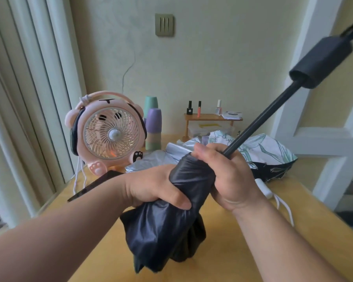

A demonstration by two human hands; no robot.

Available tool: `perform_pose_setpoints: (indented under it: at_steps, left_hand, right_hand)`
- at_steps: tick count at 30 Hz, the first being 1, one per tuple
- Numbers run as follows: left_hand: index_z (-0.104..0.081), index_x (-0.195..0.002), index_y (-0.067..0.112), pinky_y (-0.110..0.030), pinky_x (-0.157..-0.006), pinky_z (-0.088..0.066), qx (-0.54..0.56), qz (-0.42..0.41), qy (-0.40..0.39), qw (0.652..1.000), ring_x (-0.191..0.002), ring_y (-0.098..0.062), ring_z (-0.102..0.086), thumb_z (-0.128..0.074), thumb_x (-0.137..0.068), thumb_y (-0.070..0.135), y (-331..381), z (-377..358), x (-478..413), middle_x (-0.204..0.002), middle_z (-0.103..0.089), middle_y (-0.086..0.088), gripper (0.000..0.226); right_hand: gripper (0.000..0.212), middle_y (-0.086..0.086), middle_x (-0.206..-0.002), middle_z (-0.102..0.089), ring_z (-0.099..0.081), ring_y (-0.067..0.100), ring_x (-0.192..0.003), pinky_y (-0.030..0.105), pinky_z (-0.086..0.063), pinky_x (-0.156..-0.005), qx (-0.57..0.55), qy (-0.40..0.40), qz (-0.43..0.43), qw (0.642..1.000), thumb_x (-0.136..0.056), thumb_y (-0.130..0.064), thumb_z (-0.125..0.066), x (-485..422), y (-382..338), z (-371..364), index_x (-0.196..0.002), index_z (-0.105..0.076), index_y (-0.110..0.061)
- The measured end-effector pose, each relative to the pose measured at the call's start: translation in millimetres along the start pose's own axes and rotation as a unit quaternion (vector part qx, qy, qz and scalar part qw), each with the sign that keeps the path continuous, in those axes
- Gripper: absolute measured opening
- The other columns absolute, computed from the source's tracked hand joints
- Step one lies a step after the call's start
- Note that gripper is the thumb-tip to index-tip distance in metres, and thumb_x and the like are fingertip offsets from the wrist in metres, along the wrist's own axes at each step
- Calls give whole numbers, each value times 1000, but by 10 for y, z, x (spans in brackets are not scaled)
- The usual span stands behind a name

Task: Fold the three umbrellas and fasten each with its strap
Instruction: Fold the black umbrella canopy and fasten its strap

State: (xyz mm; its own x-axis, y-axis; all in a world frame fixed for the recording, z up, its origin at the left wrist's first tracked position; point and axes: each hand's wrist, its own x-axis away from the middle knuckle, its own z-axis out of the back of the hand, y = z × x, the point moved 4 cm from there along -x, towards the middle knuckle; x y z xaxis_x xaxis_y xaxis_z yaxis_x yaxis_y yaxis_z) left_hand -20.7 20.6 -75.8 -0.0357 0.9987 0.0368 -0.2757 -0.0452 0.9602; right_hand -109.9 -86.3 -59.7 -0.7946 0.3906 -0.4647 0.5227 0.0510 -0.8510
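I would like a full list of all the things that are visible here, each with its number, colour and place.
table: one, yellow wood, under everything
black umbrella: one, black, held above table, shaft extended
silver umbrella: one, silver, on table behind it
floral umbrella: one, white-green with dark underside, on table, right rear
fan: one, pink, table's left rear
cup stacks: two, green and purple, right of fan
shelf: one, wooden, table's rear
bottles: three, black, orange, pale pink, on shelf
left hand: one, grips the black canopy
right hand: one, grips canopy top at the shaft
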Motion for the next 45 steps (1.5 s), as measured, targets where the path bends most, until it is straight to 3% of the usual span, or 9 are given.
perform_pose_setpoints:
  at_steps: [9, 14, 17, 19, 26, 32, 37, 42, 45]
  left_hand:
    - [-72, -89, 14, -40, -75, -60, -31, 63, 120, 990, -77, -28, -72, -71, -63, 12, -55, 116, -39, -84, -74, -11, 26]
    - [-65, -96, 37, -46, -89, -57, -285, 108, 176, 936, -90, -15, -70, -71, -62, 39, -56, 378, 31, -92, -73, 9, 35]
    - [-60, -103, 31, -40, -88, -53, -415, 113, 150, 890, -91, -13, -63, -67, -71, 41, 10, 273, -82, -94, -67, 10, 34]
    - [-57, -101, 29, -34, -78, -49, -477, 118, 135, 861, -89, -15, -60, -67, -80, 38, 40, 155, -179, -93, -64, 9, 25]
    - [-44, -95, 32, -35, -73, -47, -621, 110, 102, 769, -86, -25, -58, -61, -78, 47, -297, -91, -564, -91, -60, 6, 29]
    - [-43, -118, 32, -37, -95, -42, -704, 87, 67, 702, -110, -19, -49, -58, -72, 76, -434, -125, -573, -115, -50, 6, 66]
    - [-69, -103, 39, -31, -63, -53, -328, -55, 72, 940, -58, -10, -61, -63, -70, 86, 120, 10, 48, -65, -67, 7, 58]
    - [-71, -100, 40, -25, -75, -54, -322, -29, 339, 884, -80, -5, -68, -70, -63, 84, 98, 651, 140, -90, -73, 16, 57]
    - [-56, -131, 46, -33, -109, -45, -313, 124, 251, 908, -116, 11, -56, -67, -56, 90, -345, 774, -81, -127, -60, 26, 87]
  right_hand:
    - [65, 2, -78, -70, -68, 14, -82, 39, -51, -82, 263, 44, -59, 962, -88, -71, -57, -62, -57, 129, -85, -64, -6]
    - [58, -4, -68, -68, -66, 17, -67, 35, -57, -69, 763, -28, -116, 635, -77, -80, -54, 180, -839, 267, -85, -65, -23]
    - [33, -18, -99, -62, -57, 12, -94, 32, -47, -82, 817, -128, 80, 557, -82, -54, -62, 138, -1010, 68, -111, -57, -39]
    - [42, -13, -107, -59, -58, 15, -101, 38, -52, -87, 807, -244, -32, 537, -79, -41, -66, 45, -663, 190, -117, -50, -35]
    - [16, 8, -73, -68, -68, 28, -63, 47, -58, -57, 702, -291, -247, 601, -69, -19, -70, -44, 392, 734, -77, -57, -20]
    - [10, -2, -70, -55, -55, 25, -65, 28, -38, -49, 746, -259, -202, 579, -90, -25, -57, 78, 731, 794, -80, -57, -21]
    - [15, 4, -95, -66, -66, 34, -93, 33, -41, -62, 766, -207, -116, 597, -92, -11, -47, 163, 878, 838, -97, -57, -20]
    - [20, 8, -91, -56, -42, 25, -70, 36, -35, -60, 757, -162, -84, 627, -95, -7, -42, 230, 871, 808, -111, -43, -18]
    - [21, 3, -82, -42, -30, 21, -59, 34, -23, -48, 770, -146, -82, 615, -93, -8, -43, 232, 899, 811, -106, -36, -22]
